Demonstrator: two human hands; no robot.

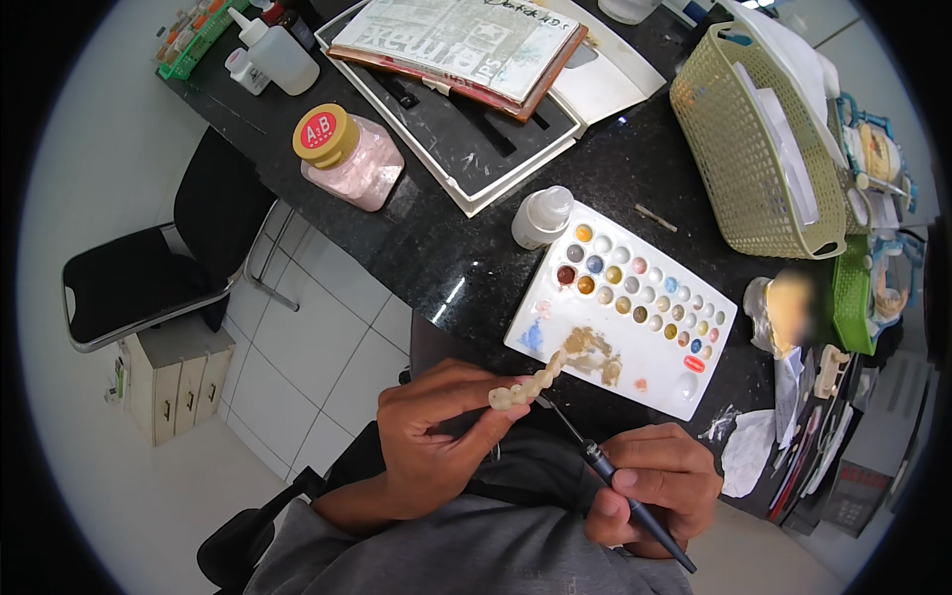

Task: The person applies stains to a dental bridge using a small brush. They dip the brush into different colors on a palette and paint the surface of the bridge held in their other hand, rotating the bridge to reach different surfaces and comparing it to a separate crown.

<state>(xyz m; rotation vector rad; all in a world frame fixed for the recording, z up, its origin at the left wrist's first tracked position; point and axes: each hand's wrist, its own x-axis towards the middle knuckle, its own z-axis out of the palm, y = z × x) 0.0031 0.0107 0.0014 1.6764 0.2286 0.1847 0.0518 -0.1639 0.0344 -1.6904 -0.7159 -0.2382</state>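
Between the thumb and fingertips of my left hand (436, 431) is a curved row of cream-coloured artificial teeth, a dental bridge (526, 391). My right hand (666, 481) pinches a slim brush (647, 523) by its dark handle. The brush's thin front end points up and left, close to the underside of the bridge; whether the tip touches it I cannot tell. Just beyond both hands lies a white palette (666, 394) with rows of coloured wells and brown smears on its flat part. A small clear bottle (541, 218) stands at the palette's far left corner.
Far left on the black table stand a jar of pink powder (355, 167) and a white squeeze bottle (282, 59). A book (456, 45) lies on an open box (466, 188). At right are a yellowish basket (764, 169), a dental model, crumpled tissue (749, 453) and several tools.
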